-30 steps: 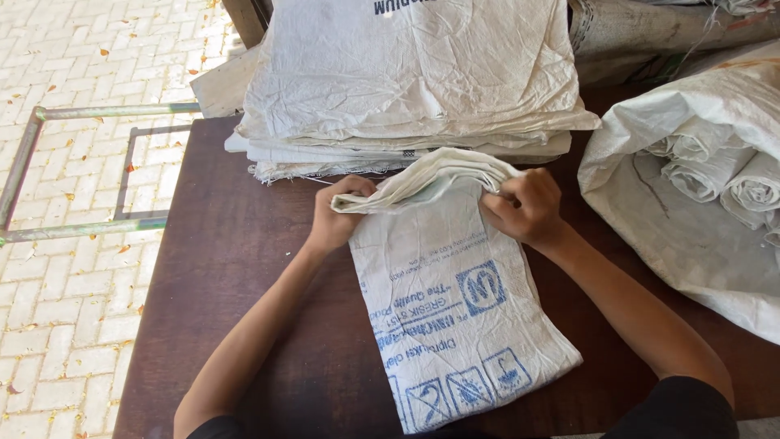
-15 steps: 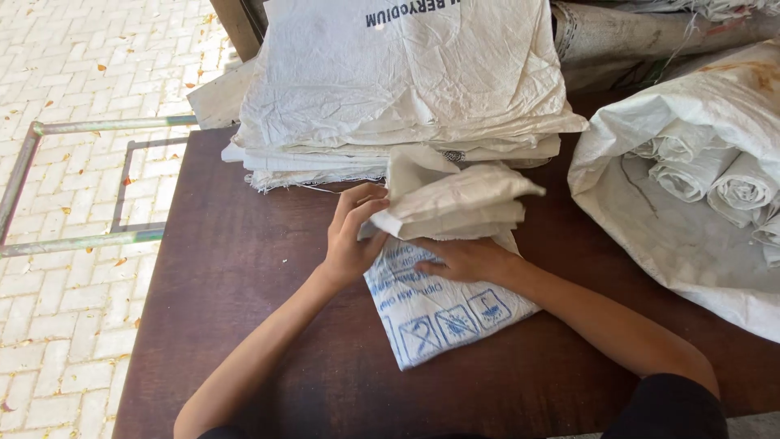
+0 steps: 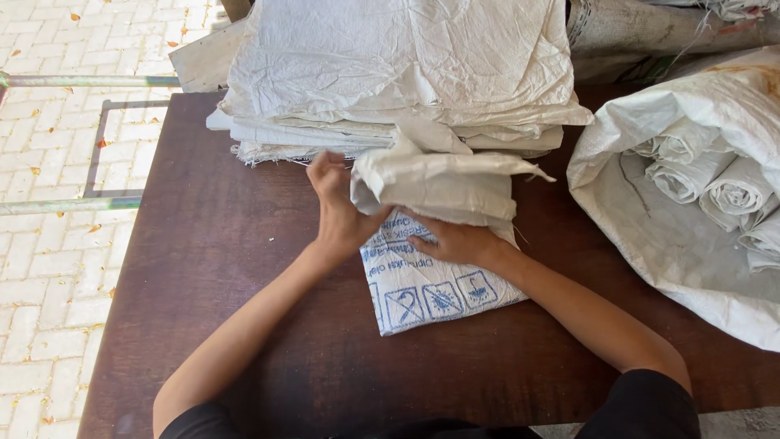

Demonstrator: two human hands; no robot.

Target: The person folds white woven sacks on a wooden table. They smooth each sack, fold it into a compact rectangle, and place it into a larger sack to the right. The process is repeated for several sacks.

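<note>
- On the dark brown tabletop [image 3: 244, 268], at centre, lies a half-folded white woven plastic sack [image 3: 435, 236], blue-printed, crumpled toward twelve o'clock.
- Left hand [image 3: 337, 207] fingers grip its nine o'clock edge; right hand [image 3: 455, 241] fingers press flat.

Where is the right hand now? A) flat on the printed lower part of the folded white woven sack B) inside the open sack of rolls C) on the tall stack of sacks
A: the right hand presses the blue-printed part of the folded white woven sack on the brown table.
</note>
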